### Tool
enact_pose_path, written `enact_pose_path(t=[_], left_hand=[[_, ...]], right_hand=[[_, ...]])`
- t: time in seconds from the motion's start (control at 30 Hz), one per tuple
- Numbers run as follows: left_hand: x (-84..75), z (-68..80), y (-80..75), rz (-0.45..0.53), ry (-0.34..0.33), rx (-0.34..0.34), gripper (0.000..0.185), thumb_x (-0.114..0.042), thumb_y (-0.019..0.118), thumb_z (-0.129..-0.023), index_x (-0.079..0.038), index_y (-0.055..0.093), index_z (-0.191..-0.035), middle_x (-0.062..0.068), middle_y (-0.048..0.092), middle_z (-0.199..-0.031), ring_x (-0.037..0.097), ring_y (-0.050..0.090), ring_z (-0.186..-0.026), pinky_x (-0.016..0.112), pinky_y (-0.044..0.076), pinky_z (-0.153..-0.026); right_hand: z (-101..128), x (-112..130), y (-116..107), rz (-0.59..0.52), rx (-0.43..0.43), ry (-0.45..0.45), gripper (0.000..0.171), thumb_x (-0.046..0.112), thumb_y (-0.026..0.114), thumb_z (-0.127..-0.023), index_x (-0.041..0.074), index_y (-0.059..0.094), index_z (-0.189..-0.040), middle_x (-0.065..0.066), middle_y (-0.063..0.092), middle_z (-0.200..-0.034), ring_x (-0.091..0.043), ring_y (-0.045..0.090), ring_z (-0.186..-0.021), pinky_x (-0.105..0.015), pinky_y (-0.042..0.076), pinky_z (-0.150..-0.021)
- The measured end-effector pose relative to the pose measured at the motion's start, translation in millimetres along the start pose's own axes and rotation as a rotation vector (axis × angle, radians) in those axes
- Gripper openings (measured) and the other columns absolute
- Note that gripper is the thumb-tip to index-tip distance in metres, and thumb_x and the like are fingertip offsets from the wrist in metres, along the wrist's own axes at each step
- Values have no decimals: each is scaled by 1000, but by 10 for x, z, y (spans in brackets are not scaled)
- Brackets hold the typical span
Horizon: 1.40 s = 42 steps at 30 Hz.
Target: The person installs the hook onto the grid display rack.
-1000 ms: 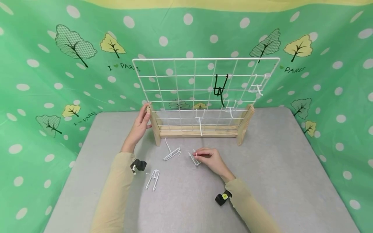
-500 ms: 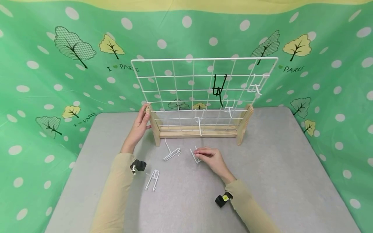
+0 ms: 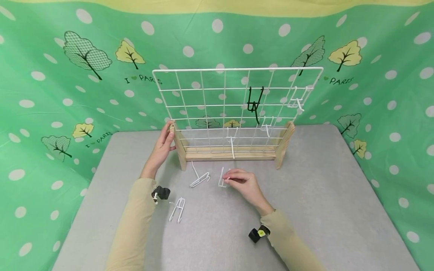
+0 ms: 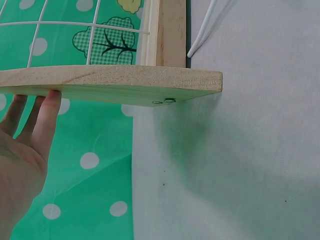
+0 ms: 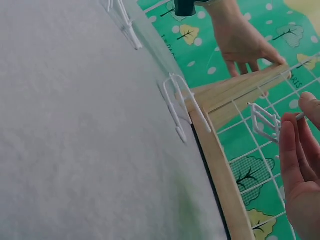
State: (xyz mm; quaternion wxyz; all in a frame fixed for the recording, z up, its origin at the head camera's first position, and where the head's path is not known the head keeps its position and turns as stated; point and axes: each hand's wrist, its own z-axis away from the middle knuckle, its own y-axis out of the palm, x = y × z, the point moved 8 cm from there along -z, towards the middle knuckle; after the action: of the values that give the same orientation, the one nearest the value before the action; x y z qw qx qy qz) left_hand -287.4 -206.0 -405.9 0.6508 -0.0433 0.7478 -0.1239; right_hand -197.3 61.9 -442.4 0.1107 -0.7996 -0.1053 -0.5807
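Note:
My left hand [image 3: 161, 147] grips the upper end of the left wooden upright [image 3: 181, 150] of a white wire grid rack [image 3: 217, 89]. Seen from the left wrist, its fingers [image 4: 46, 120] lie against the upright's outer face. In front of the rack, my right hand [image 3: 246, 187] pinches a white wire hook [image 5: 265, 122] by its prong between thumb and fingertips, with the two-legged frame sticking out to the left. Two more white hooks lie on the table: one close to the rack [image 3: 200, 180], another nearer the front [image 3: 178, 209].
On the grid hang a black hook [image 3: 254, 105] and several white ones, such as the lower middle hook [image 3: 232, 145]. A wooden base bar [image 3: 203, 155] joins the uprights. Green dotted cloth [image 3: 217, 41] surrounds the grey table [image 3: 322, 195] at the back and sides.
The hook in my right hand has turned, its frame now standing more upright. The right hand has shifted slightly; the left hand stays on the upright.

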Motion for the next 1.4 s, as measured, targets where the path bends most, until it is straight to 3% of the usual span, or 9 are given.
enact_pose_path(t=[0.23,0.9,1.17,1.4], left_hand=[[4,-9,3,1,1,-3,50,-16,31,-107,-10,14,-154,30,20,-152,46,29,-134,63,41,-98],[3,1,-10,14,2,-2,49,-16,32,-107,-11,15,-153,29,21,-152,44,30,-134,62,41,-98],[-9,6,-5,20,4,1,49,-17,31,-107,-12,16,-153,29,22,-151,44,29,-135,62,40,-99],[3,10,-4,1,-7,6,51,-18,31,-107,-12,14,-155,28,20,-153,44,29,-135,60,42,-98]], right_hand=[[-9,177,47,19,34,-63,11,-15,67,-82,-16,69,-93,-28,64,-99,-14,61,-95,-18,53,-77],[-106,495,123,-46,51,-78,13,-18,66,-82,-18,68,-94,-28,62,-102,-15,61,-96,-20,54,-78],[-155,634,130,46,52,-239,14,-20,65,-80,-13,70,-91,-24,64,-102,-28,59,-102,-19,52,-79],[-233,647,73,65,51,-359,19,-20,66,-80,-7,73,-92,-18,66,-102,-27,61,-100,-23,54,-79]])
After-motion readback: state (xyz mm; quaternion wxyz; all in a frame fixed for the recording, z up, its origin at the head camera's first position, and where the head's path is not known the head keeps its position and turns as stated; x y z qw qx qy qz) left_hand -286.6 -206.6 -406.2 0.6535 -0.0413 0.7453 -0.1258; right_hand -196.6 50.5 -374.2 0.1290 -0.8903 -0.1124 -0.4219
